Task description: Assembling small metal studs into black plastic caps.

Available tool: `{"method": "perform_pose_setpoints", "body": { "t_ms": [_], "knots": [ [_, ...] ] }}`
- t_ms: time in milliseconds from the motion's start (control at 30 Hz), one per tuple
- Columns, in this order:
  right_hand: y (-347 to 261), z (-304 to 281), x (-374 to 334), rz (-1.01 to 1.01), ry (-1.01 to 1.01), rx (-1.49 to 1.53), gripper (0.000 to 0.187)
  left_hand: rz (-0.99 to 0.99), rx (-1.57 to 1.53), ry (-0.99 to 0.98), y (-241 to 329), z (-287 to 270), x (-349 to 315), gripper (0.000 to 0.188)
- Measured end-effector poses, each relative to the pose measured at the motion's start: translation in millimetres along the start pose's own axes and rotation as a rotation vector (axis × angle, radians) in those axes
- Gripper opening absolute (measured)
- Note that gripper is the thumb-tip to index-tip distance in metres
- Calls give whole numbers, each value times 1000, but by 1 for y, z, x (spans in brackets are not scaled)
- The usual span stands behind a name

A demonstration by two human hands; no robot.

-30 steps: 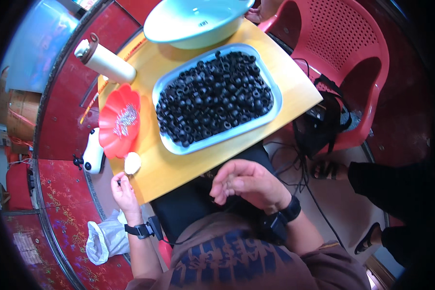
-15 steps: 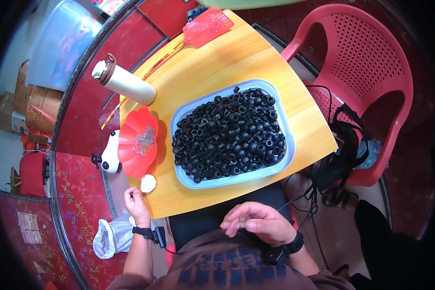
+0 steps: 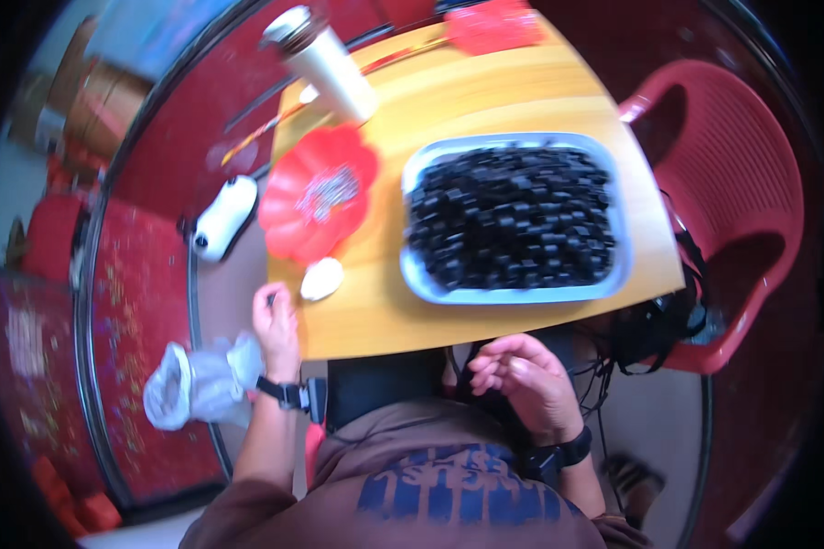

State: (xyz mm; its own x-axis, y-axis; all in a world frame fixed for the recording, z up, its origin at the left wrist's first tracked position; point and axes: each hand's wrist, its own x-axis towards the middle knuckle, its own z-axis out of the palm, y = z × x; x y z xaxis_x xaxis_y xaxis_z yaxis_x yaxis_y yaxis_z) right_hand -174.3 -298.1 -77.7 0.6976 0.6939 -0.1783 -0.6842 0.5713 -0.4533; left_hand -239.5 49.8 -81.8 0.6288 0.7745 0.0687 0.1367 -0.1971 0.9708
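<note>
My left hand [image 3: 276, 331] is beside the table's near left corner, its thumb and fingers pinched on a small black piece [image 3: 270, 299] like those in the tub. Loosely curled, with no object seen in it, my right hand [image 3: 533, 384] hovers in front of the table's near edge. On the table stands a pale plastic tub [image 3: 513, 296] heaped with small black ring-like and cap-like pieces [image 3: 513, 220]. To its left is a red petal-shaped bowl [image 3: 288, 197] holding small silvery bits [image 3: 330, 192]. A crumpled white wad [image 3: 321, 279] lies just beyond my left hand.
A cream bottle [image 3: 334, 78] and a red fly swatter [image 3: 493, 27] are at the table's far side. A red plastic chair [image 3: 732, 183] stands at right, with black straps and cables [image 3: 655, 329]. A white bag [image 3: 192, 384] and a white rounded object [image 3: 226, 218] are at left.
The view has shifted and blurred, so the table sits higher and further right. My right hand's fingers have curled in more. My left hand keeps its pinch.
</note>
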Motion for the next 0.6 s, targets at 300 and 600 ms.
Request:
{"method": "perform_pose_setpoints", "body": {
  "t_ms": [300,600],
  "knots": [
    [23,54,30,161,-124,-437,28,22,-297,53,3,-35,-1,15],
    [40,103,106,314,-177,-880,22,-305,-573,306,-69,-85,10,24]
  ]
}}
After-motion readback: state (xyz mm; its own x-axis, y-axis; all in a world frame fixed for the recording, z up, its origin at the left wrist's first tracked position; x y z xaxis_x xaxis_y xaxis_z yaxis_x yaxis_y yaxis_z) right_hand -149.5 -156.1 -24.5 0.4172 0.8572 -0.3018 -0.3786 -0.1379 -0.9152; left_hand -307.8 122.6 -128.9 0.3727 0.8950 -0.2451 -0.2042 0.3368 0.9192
